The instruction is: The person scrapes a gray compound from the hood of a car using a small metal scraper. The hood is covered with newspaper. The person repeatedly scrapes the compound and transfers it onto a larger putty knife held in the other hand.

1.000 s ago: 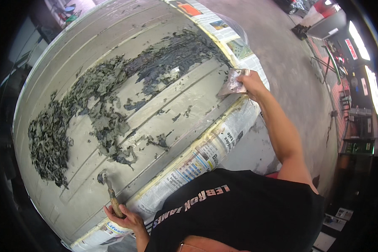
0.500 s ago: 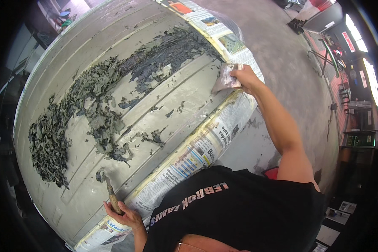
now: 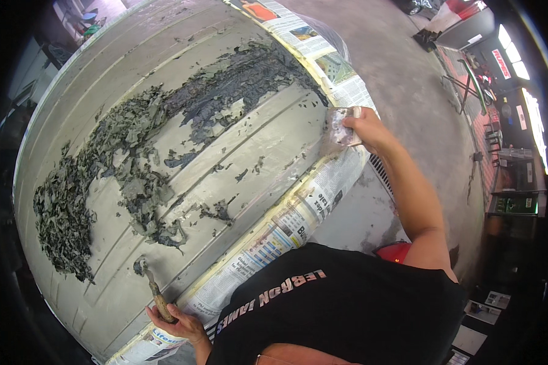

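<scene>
A ribbed, grey-beige panel (image 3: 292, 112), which looks like a vehicle roof, spreads out before me. Dark, crumpled paint flakes (image 3: 64, 228) lie on it in a long curved heap, with loose scraps nearer me. My right hand (image 3: 370, 131) is closed around a whitish, stained pad (image 3: 341, 126) at the panel's right corner, beside the taped edge. At the near left, my left hand (image 3: 179, 325) grips the worn handle of a scraper (image 3: 157, 297). Its blade tip lies over the panel, with grey residue around it.
Newspaper sheets (image 3: 268, 243) held by yellowish tape border the panel's near and right sides. Concrete floor (image 3: 402, 67) stretches off to the right, where a green-and-black stand (image 3: 472, 85) and shelving are. A red object (image 3: 393, 252) sits low beside my right arm.
My right hand with the pad has moved slightly right and nearer to me, toward the papered corner. My left hand keeps its hold on the scraper; the view has shifted a little.
</scene>
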A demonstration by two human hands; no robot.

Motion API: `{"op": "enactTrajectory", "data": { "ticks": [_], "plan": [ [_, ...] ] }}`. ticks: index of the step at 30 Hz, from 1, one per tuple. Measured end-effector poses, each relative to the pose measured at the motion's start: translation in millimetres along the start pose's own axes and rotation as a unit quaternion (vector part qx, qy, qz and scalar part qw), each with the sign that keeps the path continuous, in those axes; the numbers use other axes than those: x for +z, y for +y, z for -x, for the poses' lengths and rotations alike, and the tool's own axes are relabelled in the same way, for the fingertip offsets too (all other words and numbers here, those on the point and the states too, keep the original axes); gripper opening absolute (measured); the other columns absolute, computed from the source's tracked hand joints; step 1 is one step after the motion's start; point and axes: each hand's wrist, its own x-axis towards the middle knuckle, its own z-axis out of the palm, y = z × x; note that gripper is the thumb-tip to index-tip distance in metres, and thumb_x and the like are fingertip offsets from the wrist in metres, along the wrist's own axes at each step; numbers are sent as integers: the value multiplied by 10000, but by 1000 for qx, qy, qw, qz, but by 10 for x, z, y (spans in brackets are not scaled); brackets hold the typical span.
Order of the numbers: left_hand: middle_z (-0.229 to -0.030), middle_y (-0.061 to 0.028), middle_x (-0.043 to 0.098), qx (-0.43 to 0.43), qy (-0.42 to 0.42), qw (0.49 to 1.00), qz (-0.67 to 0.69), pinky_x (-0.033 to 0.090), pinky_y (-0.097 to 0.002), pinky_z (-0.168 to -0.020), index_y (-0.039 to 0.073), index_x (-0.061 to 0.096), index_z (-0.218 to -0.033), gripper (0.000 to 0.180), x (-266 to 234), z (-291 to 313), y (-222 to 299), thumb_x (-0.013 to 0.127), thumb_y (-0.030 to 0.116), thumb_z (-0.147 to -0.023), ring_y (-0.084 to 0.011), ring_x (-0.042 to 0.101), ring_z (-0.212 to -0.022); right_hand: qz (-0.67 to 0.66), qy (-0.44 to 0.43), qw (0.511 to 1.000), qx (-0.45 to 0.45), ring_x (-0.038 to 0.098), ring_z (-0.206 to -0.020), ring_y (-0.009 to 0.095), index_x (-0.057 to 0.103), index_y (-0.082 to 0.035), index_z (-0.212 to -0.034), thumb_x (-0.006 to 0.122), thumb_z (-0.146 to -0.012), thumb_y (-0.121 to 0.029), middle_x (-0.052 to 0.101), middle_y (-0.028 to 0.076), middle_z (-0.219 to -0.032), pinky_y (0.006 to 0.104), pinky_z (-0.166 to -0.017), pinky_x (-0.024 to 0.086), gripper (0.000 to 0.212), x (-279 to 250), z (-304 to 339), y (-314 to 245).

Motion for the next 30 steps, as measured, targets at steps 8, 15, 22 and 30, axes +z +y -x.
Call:
{"op": "enactTrajectory", "data": {
  "ticks": [8,15,22,30],
  "plan": [
    [-1257,-188,530,-10,-1,1000,8,442,-378,-967,-54,388,-1490,623,27,4,-93,614,303,-1033,-287,540,-1113,22,-33,999,-24,693,-821,211,614,78,-1165,606,-865,45,682,139,-977,367,-671,596,302,250,-247,-132],
    [-1240,-182,526,-13,-13,999,39,443,-362,-947,-54,365,-1498,623,27,22,-97,616,277,-1033,-268,538,-1092,37,-42,998,9,706,-811,230,617,82,-1153,608,-876,38,681,180,-985,375,-674,600,281,194,-230,-124],
    [-1245,-183,514,-29,-15,997,63,446,-364,-941,-53,359,-1500,630,-1,33,-127,616,282,-1032,-272,535,-1098,22,-38,999,2,711,-816,240,588,104,-1175,599,-883,26,689,193,-992,378,-686,610,303,215,-311,-69],
    [-1215,-157,525,-18,-14,999,41,438,-357,-930,-43,361,-1504,640,8,6,-93,621,299,-1029,-259,528,-1078,5,-51,999,-6,716,-787,230,577,94,-1193,619,-890,15,693,168,-982,407,-668,614,316,269,-289,-39]
  ]
}}
